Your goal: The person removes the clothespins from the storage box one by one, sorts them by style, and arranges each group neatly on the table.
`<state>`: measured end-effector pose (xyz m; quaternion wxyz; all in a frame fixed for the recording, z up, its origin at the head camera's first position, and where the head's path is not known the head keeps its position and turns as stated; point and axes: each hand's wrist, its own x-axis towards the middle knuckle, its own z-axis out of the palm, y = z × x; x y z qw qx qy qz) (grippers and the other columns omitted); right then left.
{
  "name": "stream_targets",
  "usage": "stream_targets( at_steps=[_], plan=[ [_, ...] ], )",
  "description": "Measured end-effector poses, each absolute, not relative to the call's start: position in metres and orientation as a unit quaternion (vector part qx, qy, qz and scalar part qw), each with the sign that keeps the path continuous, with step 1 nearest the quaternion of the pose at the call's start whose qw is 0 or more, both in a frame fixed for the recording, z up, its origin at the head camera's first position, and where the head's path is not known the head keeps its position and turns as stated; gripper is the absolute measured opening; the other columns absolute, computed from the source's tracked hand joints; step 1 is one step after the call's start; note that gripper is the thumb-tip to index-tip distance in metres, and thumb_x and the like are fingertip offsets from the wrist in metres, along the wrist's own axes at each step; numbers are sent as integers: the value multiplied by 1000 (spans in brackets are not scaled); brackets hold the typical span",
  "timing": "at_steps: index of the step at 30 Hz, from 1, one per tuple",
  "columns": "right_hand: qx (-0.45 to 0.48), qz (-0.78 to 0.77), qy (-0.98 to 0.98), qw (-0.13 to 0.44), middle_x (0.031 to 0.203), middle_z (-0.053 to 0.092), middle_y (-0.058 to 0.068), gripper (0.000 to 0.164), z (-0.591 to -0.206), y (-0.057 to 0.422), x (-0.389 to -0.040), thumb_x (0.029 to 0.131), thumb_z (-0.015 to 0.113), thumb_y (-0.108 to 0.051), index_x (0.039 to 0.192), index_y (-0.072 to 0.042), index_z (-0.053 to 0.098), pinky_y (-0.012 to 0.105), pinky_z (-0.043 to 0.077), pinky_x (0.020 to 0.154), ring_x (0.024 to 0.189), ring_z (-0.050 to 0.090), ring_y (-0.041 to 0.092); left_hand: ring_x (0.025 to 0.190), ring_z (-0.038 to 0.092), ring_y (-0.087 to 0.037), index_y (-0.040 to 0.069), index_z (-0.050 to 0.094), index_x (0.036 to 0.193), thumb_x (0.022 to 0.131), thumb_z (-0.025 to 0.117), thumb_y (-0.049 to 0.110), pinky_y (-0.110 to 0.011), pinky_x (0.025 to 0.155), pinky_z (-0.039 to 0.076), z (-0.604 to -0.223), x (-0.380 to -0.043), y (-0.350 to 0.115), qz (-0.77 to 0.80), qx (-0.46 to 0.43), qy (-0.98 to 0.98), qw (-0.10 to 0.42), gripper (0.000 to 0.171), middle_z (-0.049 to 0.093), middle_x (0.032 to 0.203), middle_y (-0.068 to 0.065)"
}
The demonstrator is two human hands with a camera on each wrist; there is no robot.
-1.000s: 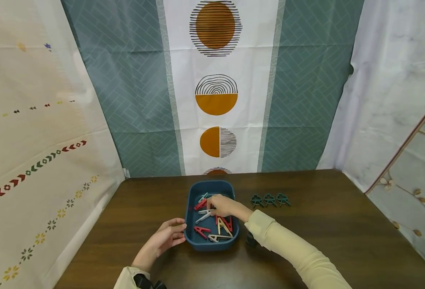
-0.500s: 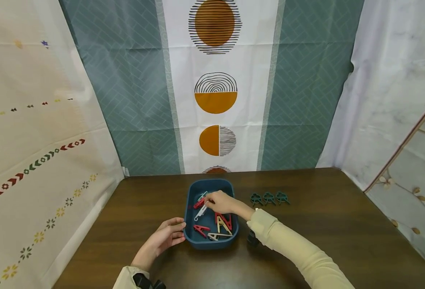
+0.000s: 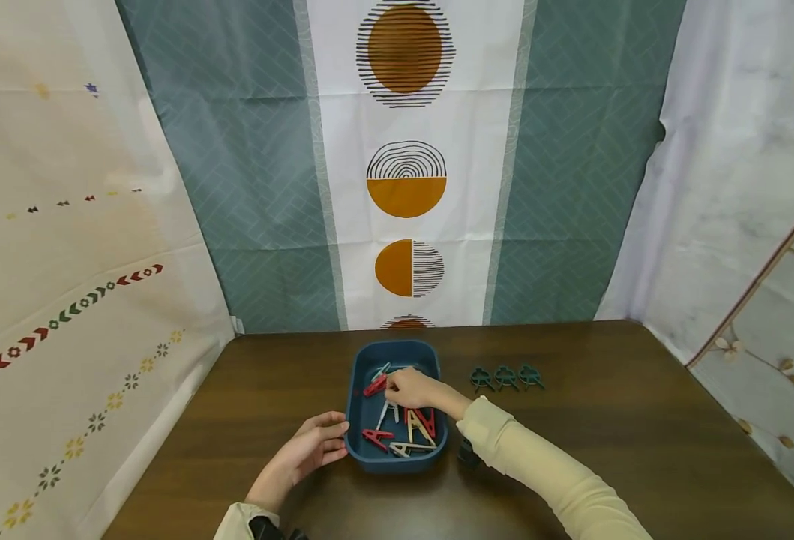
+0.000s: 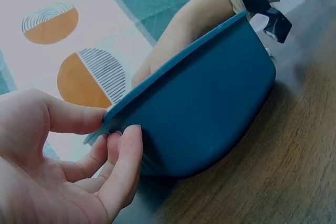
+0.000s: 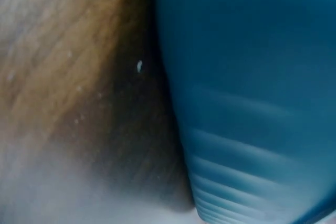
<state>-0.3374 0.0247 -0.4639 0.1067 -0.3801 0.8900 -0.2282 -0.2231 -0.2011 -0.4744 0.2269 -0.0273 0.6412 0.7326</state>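
In the head view a blue plastic tub (image 3: 397, 464) stands on the table with several clothespins in it. My left hand (image 3: 310, 448) grips the tub's left side, and the left wrist view has its thumb on the rim and its fingers against the outer wall. Inside the tub my right hand (image 3: 411, 390) pinches one end of a white clothespin (image 3: 382, 415), whose two legs point down and apart. Near it lie red clothespins (image 3: 375, 385), a yellow clothespin (image 3: 421, 426) and a cream clothespin (image 3: 406, 448). The right fingertips are partly hidden, and the right wrist view holds mostly the tub's wall (image 5: 252, 87).
Three dark green clover-shaped pieces (image 3: 507, 377) lie in a row to the right of the tub. Behind the brown wooden table (image 3: 572, 420) hangs a patterned cloth (image 3: 410, 120).
The white clothespin has turned under my right hand, from lying slantwise to legs pointing down toward the tub's front. My left hand has stayed at the tub's side.
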Motion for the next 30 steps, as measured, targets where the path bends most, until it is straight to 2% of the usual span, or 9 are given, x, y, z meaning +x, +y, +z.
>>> stream_targets(
  at_steps=[4, 6, 8, 11, 13, 17, 30],
  plan=[
    [-396, -226, 884, 104, 69, 58, -3, 20, -465, 26, -339, 99, 51, -17, 89, -9, 67, 19, 36, 56, 51, 44, 7, 74, 64, -6, 1, 44, 123, 97, 56, 19, -23, 75, 56, -474, -224, -199, 730, -26, 643, 229, 33, 63, 83, 2],
    [-399, -223, 882, 110, 84, 67, 1, 21, -462, 29, -339, 98, 55, -22, 102, -7, 69, 20, 44, 63, 64, 56, 10, 74, 64, -6, 1, 44, 124, 97, 56, 19, -23, 75, 56, -474, -225, -199, 729, -27, 644, 232, 34, 63, 83, 2],
    [-396, -223, 882, 123, 100, 70, 5, 27, -458, 31, -340, 95, 62, -26, 114, -7, 67, 25, 51, 75, 81, 63, 15, 73, 63, -6, 1, 44, 124, 97, 56, 18, -23, 75, 56, -473, -225, -200, 728, -25, 644, 233, 34, 63, 81, 2],
    [-384, -224, 883, 151, 119, 66, 7, 48, -452, 34, -341, 85, 75, -30, 125, -8, 61, 32, 52, 91, 106, 62, 20, 73, 63, -7, 1, 43, 125, 97, 56, 18, -22, 75, 56, -473, -225, -201, 727, -20, 646, 232, 35, 63, 82, 2],
    [-383, -215, 882, 169, 125, 63, 7, 60, -451, 34, -341, 78, 81, -30, 130, -9, 58, 32, 51, 94, 111, 60, 21, 74, 63, -7, 0, 42, 125, 97, 55, 17, -22, 75, 56, -472, -225, -201, 727, -18, 646, 232, 36, 64, 83, 2],
    [-401, -176, 882, 173, 126, 62, 4, 67, -454, 32, -338, 73, 85, -30, 131, -10, 56, 29, 50, 94, 113, 58, 16, 76, 64, -7, -1, 41, 126, 97, 56, 18, -22, 75, 56, -472, -225, -202, 727, -17, 645, 236, 38, 65, 85, 3],
    [-417, -169, 882, 141, 126, 63, 1, 60, -456, 33, -336, 75, 84, -29, 128, -12, 60, 26, 50, 91, 108, 59, 14, 74, 64, -6, 0, 43, 124, 97, 54, 14, -21, 74, 56, -471, -224, -201, 734, -22, 638, 231, 32, 63, 84, 2]
  ],
)
